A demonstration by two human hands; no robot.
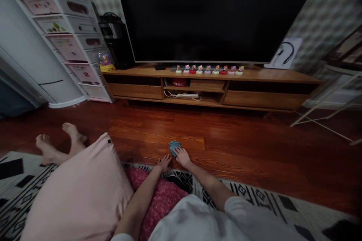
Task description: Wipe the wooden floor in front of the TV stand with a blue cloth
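Observation:
A small pile of flat blue-green pieces (173,144), which look like cards, lies on the wooden floor in front of me. My right hand (182,156) rests on the near right side of the pile, its fingers stretched out over the pieces. Just left of it, my left hand (164,163) is palm down at the rug's edge with fingers spread, apart from the pile and holding nothing visible. What is printed on the pieces is too small to make out.
A pink cushion (82,192) fills the lower left, with bare feet (72,131) beyond it. The patterned rug (254,197) borders the wooden floor (240,147). Ahead stands a low TV cabinet (195,101) bearing several small figurines (207,69) and a large television (209,15).

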